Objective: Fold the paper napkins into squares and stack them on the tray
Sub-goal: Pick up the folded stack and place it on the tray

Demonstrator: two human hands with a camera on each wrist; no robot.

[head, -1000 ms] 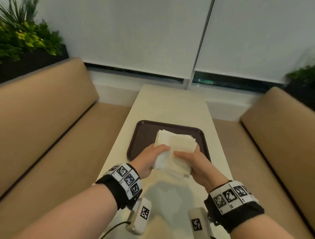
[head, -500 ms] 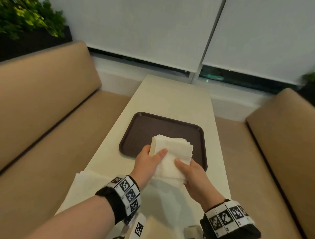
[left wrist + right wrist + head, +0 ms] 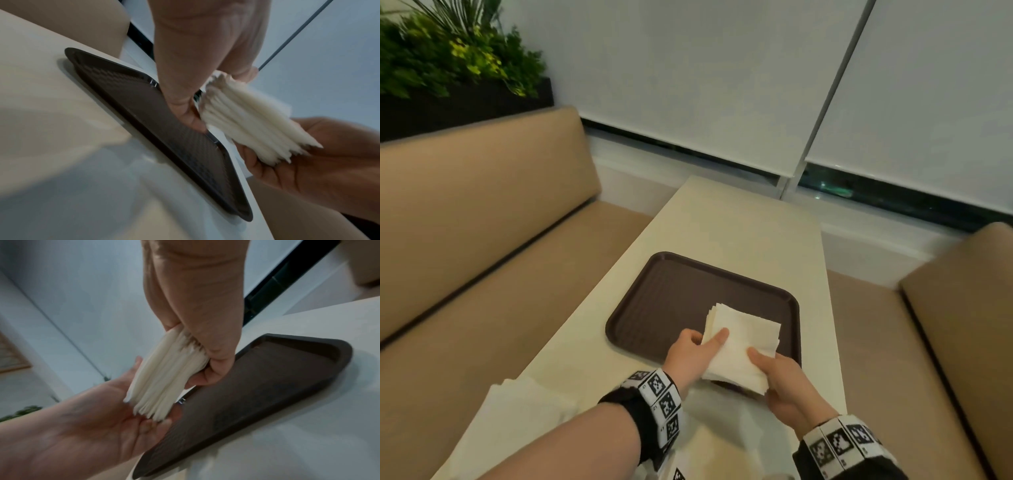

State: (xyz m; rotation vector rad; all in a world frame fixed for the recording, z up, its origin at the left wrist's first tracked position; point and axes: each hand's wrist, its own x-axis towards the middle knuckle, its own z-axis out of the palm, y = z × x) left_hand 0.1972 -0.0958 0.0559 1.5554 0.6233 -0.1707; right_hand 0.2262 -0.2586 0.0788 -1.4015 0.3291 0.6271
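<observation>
Both hands, left hand [image 3: 693,356] & right hand [image 3: 782,380], gripping napkin stack [image 3: 739,342] just above tray [image 3: 671,294].

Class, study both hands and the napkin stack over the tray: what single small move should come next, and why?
Probably lower the stack of folded napkins flat onto the tray and let go. The left hand and right hand both grip it by its near corners, the wrist views show it held clear above the tray's floor, and its layers look fanned, so setting it down should square it.

tray [image 3: 661,291] near edge hidden by napkin stack [image 3: 743,342] | unfolded napkins [image 3: 510,421] cut off
</observation>
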